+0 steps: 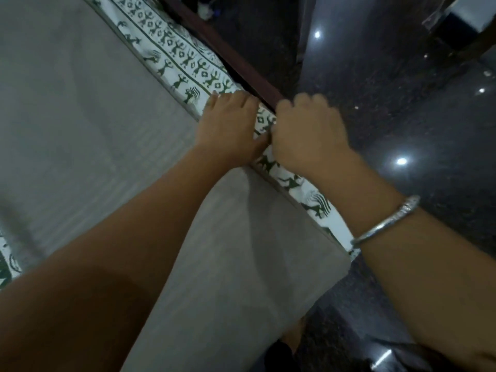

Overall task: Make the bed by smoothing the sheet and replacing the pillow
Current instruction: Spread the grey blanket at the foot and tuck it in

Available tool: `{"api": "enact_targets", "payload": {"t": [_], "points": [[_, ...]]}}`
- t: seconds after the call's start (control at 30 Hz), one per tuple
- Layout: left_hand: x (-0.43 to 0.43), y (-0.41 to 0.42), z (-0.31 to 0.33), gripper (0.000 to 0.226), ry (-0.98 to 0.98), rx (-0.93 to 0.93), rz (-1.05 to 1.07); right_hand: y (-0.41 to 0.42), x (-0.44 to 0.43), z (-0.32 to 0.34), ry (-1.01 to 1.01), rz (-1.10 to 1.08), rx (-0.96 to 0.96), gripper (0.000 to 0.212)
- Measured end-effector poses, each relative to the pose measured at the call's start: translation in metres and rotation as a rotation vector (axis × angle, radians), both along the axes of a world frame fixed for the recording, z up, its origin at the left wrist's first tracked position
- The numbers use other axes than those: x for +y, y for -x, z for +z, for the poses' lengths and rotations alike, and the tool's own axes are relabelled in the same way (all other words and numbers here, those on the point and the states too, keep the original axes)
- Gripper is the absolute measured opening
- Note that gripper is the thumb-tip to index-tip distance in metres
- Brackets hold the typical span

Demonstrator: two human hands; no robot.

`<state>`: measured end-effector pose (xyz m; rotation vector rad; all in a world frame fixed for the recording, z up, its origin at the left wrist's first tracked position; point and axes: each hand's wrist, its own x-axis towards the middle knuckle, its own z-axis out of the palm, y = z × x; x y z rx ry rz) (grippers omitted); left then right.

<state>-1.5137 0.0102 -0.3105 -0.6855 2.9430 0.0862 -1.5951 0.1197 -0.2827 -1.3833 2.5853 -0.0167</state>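
Note:
A grey sheet (pixel 80 124) with a white border printed with dark green figures (pixel 177 55) covers the bed and runs diagonally from top left to bottom right. My left hand (pixel 230 127) lies on the border at the bed's edge, fingers bent over the edge toward the frame. My right hand (pixel 308 132), a silver bangle on its forearm, is curled on the same border right beside it, at the dark wooden bed frame (pixel 236 60). The fingertips of both hands are hidden behind the edge. No pillow is in view.
A dark glossy stone floor (pixel 402 116) with light reflections lies to the right of the bed. Dark furniture legs (pixel 461 30) stand at the top right. A small pale object (pixel 206 9) lies on the floor beyond the frame.

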Motion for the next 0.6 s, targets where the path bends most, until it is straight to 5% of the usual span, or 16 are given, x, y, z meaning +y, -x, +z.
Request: {"api": "enact_targets", "payload": {"t": [0.1,0.2,0.33,0.47,0.53,0.6], "points": [[-0.043,0.006,-0.007,0.075,-0.013,-0.205,0.046,-0.005,-0.036,-0.016,0.030,0.156,-0.176,0.050],[-0.062,0.016,-0.025,0.075,-0.043,-0.349,-0.024,-0.002,-0.056,-0.029,-0.107,0.081,-0.320,0.049],[-0.076,0.031,-0.030,0.070,-0.047,-0.308,-0.135,-0.001,-0.079,-0.020,-0.193,-0.012,-0.264,0.031],[-0.101,0.032,-0.013,0.043,0.012,-0.098,-0.136,0.002,-0.106,-0.017,0.083,0.058,-0.088,0.027],[-0.119,0.021,-0.013,0.043,0.065,0.031,-0.059,0.004,-0.117,-0.027,0.190,0.102,-0.208,0.037],[-0.134,0.012,-0.020,0.049,0.044,-0.084,-0.022,0.000,-0.126,-0.039,0.204,0.096,-0.369,0.047]]}}
